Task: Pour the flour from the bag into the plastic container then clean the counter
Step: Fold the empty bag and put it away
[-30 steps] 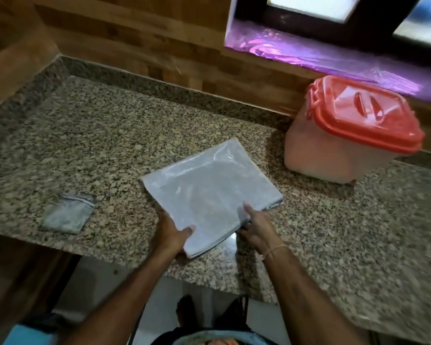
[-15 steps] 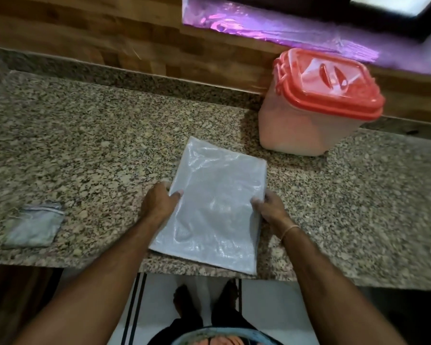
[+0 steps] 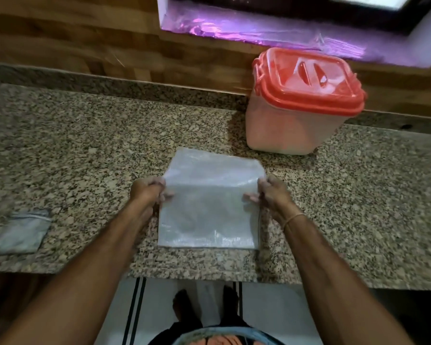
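Table (image 3: 90,150) is mostly bare granite, with a wide open stretch left of centre running from the back upstand to the front edge. The only thing out there is a small grey cloth (image 3: 20,232), lying flat near the front left edge. Centre is taken: the bag (image 3: 209,210) lies flat, left hand (image 3: 148,192) and right hand (image 3: 273,195) grip its side edges, and both forearms cross the front edge. The tall obstacle is the container (image 3: 291,125), red lid on, back right against the wall (image 3: 85,46). It sits just behind the bag's far right corner, with a narrow gap between them. Right of the container and the right hand is open granite.
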`<control>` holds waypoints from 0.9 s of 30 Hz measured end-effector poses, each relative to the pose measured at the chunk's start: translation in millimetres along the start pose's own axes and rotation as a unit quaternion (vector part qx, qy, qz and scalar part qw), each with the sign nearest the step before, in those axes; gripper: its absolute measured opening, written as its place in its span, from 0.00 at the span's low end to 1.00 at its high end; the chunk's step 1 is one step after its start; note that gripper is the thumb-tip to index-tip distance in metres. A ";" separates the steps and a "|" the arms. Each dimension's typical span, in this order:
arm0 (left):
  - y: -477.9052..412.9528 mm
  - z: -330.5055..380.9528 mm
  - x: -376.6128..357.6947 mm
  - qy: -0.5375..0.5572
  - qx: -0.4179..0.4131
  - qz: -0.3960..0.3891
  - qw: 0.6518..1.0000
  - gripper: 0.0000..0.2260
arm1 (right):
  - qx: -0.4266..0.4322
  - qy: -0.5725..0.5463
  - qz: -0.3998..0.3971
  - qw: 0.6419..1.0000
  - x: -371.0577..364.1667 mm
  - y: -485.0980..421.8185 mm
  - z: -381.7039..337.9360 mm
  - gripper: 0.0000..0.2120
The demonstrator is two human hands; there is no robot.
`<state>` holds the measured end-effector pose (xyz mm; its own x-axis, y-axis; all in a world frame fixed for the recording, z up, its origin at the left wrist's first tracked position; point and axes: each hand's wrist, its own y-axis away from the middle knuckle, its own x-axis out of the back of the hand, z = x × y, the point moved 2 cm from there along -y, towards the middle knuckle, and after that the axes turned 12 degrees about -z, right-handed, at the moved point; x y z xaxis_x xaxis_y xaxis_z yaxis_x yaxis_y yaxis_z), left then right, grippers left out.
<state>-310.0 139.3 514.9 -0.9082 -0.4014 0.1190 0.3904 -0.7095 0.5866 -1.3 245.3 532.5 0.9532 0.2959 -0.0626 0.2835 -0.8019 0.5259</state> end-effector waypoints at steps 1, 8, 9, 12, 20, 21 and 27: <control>3.7 14.0 0.1 0.024 -0.022 0.008 0.999 0.08 | 0.045 -0.004 -0.025 0.999 -2.6 -3.2 -17.3 0.07; 49.4 48.8 -7.1 0.087 -0.094 0.031 0.991 0.16 | 0.153 0.011 -0.120 0.981 -5.3 4.0 -68.5 0.15; 51.4 36.3 -8.2 0.047 -0.075 0.057 0.994 0.17 | 0.144 0.025 -0.126 0.981 -1.4 4.1 -59.0 0.17; 59.5 -13.3 -15.0 -0.058 -0.002 0.103 0.993 0.21 | 0.092 0.111 -0.168 0.975 20.8 -0.2 -14.5 0.21; 79.2 -87.4 -46.3 -0.390 0.064 0.141 0.908 0.35 | 0.060 0.425 -0.190 0.883 63.9 -25.0 47.7 0.23; 77.9 -85.7 -52.3 -0.443 0.028 0.149 0.883 0.45 | 0.060 0.448 -0.195 0.871 65.0 -27.2 45.7 0.24; 63.9 -81.9 -91.0 -0.610 -0.002 0.040 0.791 0.43 | 0.058 0.300 -0.068 0.950 77.1 -20.5 56.9 0.15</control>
<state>-190.1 83.0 476.0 -0.3491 0.4106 0.8423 0.4529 -0.7130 0.5353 72.4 255.1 468.6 0.6855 0.6158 0.3885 0.4428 -0.7762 0.4489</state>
